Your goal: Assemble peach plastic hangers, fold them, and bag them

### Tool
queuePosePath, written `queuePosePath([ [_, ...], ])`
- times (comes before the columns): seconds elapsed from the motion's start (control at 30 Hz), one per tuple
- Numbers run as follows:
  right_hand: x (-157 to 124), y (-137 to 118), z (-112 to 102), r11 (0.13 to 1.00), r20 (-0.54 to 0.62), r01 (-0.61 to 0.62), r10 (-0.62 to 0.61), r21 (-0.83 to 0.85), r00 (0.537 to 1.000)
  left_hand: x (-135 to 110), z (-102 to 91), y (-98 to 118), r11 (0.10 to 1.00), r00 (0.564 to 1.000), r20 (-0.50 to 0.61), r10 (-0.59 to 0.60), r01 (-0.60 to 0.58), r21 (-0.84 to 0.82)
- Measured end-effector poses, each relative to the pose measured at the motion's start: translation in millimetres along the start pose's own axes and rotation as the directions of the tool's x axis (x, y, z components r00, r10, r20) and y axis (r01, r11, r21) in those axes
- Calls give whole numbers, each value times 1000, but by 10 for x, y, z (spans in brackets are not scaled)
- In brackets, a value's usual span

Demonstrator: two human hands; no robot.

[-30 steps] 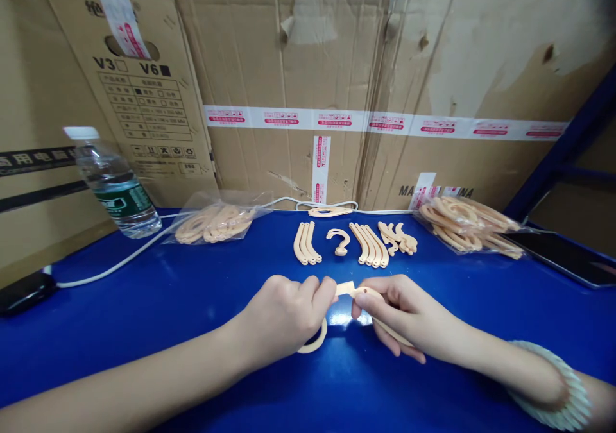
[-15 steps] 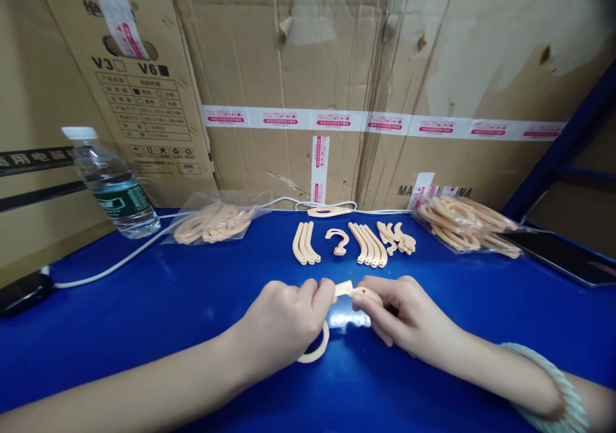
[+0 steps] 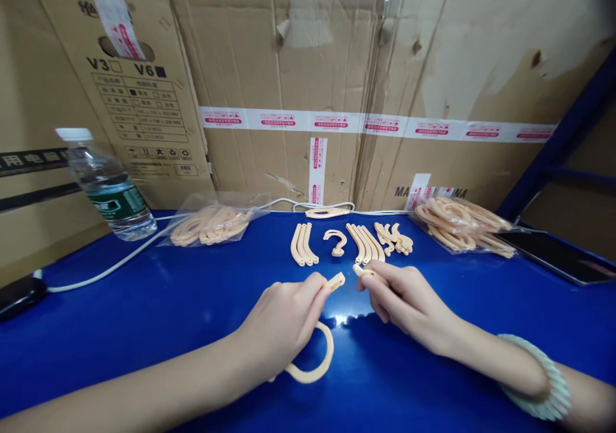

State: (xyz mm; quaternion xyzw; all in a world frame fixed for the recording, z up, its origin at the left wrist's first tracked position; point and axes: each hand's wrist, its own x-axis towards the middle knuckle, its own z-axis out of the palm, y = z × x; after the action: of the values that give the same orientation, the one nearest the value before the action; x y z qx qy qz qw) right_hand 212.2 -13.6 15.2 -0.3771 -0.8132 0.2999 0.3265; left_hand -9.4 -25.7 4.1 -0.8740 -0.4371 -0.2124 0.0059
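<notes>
Pinched in my left hand [image 3: 289,311] is a beige plastic hanger piece [image 3: 337,281], its squared, slotted end sticking out past the fingertips. My right hand [image 3: 409,298] grips another beige hanger piece [image 3: 359,270]; only its rounded tip shows, and the fingers cover the rest. A small gap separates the two pieces. Below my left hand a curved beige hook [image 3: 330,356] is visible, partly hidden by the hand; whether it joins the held piece I cannot tell. Beyond my hands, curved hanger arms [image 3: 304,244], a loose hook [image 3: 337,242] and more arms [image 3: 368,244] lie on the blue table [image 3: 385,388].
Small hooks [image 3: 394,237] are piled behind my right hand. Bagged beige parts lie left [image 3: 212,224] and right [image 3: 457,224]. A water bottle [image 3: 113,195], a white cable [image 3: 106,282], a black device [image 3: 22,297] and a dark tablet [image 3: 568,256] sit around. Cardboard [image 3: 279,54] stands behind.
The two held pieces, touching or nearly so before, are now apart. Both have tilted and moved slightly away from me. More of the hook below my left hand shows.
</notes>
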Motion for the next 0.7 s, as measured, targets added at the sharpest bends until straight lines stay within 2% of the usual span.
queuePosePath([
  [0.07, 58, 20, -64, 990, -43, -63, 70, 128, 997, 23, -16, -18, 973, 993, -19, -113, 106, -207],
  [0.1, 91, 43, -110, 981, -84, -70, 86, 184, 993, 36, -20, -31, 925, 981, -15, -191, 175, -338],
  [0.2, 199, 169, -333, 973, -274, -21, 85, 228, 958, 76, -10, -74, 688, 922, 77, -379, 337, -643],
  [0.23, 231, 229, -432, 984, -351, 6, 57, 177, 935, 90, -4, -86, 625, 908, 112, -404, 363, -691],
  [0.3, 277, 367, -644, 998, -490, 54, -65, -37, 869, 118, 0, -105, 539, 888, 175, -425, 404, -739],
  [0.37, 302, 511, -833, 967, -556, 75, -202, -242, 807, 144, -10, -116, 486, 868, 221, -444, 441, -754],
  [0.43, 316, 641, -956, 940, -565, 89, -272, -330, 779, 164, -30, -123, 419, 843, 263, -469, 475, -774],
  [0.5, 326, 745, -1002, 920, -535, 104, -309, -378, 786, 174, -49, -128, 356, 822, 297, -486, 497, -791],
  [0.7, 345, 922, -911, 843, -333, 134, -345, -521, 878, 153, -47, -112, 186, 801, 320, -507, 463, -866],
])
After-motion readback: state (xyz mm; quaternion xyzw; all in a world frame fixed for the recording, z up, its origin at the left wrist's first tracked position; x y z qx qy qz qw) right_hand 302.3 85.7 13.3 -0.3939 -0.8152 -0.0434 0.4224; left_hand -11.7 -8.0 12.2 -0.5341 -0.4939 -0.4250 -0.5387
